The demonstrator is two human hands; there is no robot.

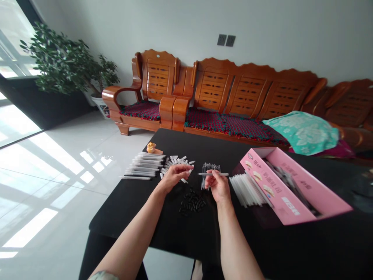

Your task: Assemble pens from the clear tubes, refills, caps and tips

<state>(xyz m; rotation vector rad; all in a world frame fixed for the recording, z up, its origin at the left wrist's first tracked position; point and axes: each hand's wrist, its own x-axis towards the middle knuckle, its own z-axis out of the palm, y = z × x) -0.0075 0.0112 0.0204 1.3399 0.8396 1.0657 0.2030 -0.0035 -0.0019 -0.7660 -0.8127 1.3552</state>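
Note:
My right hand [219, 186] is closed in a pinch on a slim clear pen [208, 174], held level with its tip pointing left. My left hand [175, 178] is a little to the left, fingertips together on what looks like a small white pen cap [190, 171]. Behind that hand lies a loose pile of white pen caps [174, 159]. Several pen refills [207, 168] lie side by side beyond my right hand. Small black plugs [192, 202] are scattered between my forearms. To the right are translucent pen barrels [247, 189] in a row.
Capped white pens [142, 166] lie in a row at the table's left, beside a small orange figurine [151, 147]. A pink box [276, 190] with dark contents stands at the right on the black table [175, 229]. Beyond is a wooden sofa [247, 89].

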